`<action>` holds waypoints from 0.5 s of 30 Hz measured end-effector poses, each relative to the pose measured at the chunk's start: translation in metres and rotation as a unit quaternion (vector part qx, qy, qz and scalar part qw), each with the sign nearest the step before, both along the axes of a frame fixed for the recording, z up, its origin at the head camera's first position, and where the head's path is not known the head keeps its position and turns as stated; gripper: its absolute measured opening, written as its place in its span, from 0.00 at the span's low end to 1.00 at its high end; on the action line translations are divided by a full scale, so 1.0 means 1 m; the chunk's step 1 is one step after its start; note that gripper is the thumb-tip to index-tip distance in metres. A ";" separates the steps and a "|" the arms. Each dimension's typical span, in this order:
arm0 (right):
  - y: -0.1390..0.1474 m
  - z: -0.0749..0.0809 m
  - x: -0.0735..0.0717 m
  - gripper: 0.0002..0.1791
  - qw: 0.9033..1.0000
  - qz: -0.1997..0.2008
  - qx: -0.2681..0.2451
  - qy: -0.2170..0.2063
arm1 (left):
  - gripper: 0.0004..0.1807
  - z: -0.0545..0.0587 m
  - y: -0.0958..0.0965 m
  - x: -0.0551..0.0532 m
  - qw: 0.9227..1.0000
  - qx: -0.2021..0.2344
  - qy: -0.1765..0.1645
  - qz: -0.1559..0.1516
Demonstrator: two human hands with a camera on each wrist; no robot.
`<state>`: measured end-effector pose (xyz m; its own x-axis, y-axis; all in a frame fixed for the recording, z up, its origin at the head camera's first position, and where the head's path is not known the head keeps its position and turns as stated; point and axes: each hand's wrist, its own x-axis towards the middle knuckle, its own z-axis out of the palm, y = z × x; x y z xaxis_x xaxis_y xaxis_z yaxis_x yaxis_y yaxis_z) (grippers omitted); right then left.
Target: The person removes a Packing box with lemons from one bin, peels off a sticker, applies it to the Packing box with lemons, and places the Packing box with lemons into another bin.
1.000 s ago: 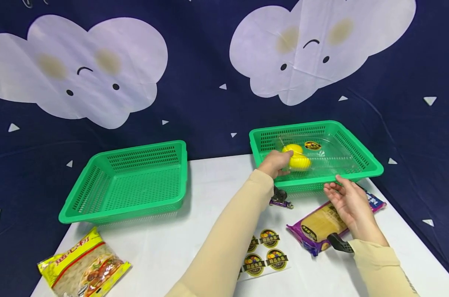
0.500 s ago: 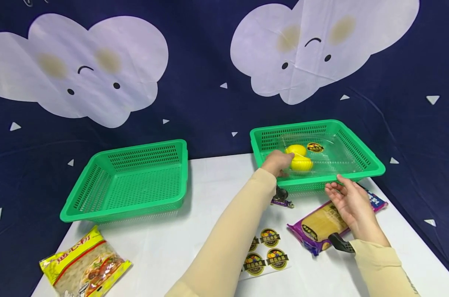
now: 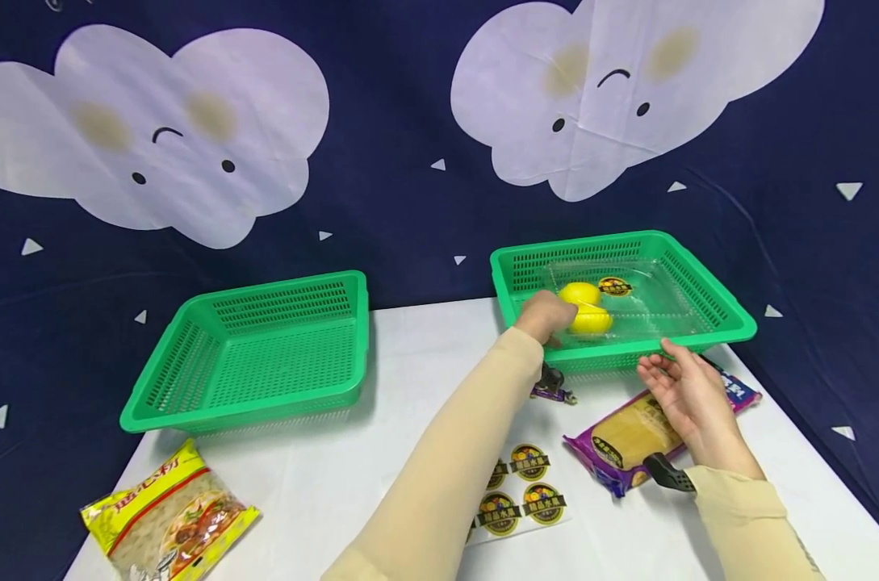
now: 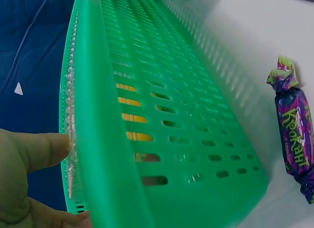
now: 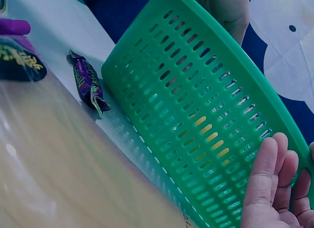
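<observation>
A clear plastic fruit box with a round black-and-gold sticker lies in the right green basket. Two yellow, lemon-like fruits show through its lid. My left hand reaches over the basket's near left corner and holds the box's left end; in the left wrist view the thumb is against the clear edge, and the other fingers are partly hidden. My right hand is at the basket's near rim, palm turned up, its loosely bent fingers beside the outer wall.
A purple-wrapped bread pack lies under the right hand. A purple candy lies before the right basket. A sticker sheet is nearer. At left stand another green basket and a yellow noodle bag.
The fruit box has shifted a little to the right in the basket, with the left hand staying at its left end. The right hand has hardly moved.
</observation>
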<state>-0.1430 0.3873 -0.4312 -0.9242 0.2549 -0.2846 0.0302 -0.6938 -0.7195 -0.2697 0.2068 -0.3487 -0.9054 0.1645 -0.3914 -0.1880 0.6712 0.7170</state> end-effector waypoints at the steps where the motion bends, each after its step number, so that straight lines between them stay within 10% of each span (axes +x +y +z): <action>1: 0.000 0.000 0.000 0.06 1.000 -0.001 -0.002 -0.001 | 0.22 0.000 0.000 0.000 1.000 -0.001 -0.002 0.000; 15: -0.003 0.001 -0.002 0.01 1.000 0.002 -0.009 0.003 | 0.18 0.000 -0.001 -0.007 1.000 -0.022 -0.002 -0.007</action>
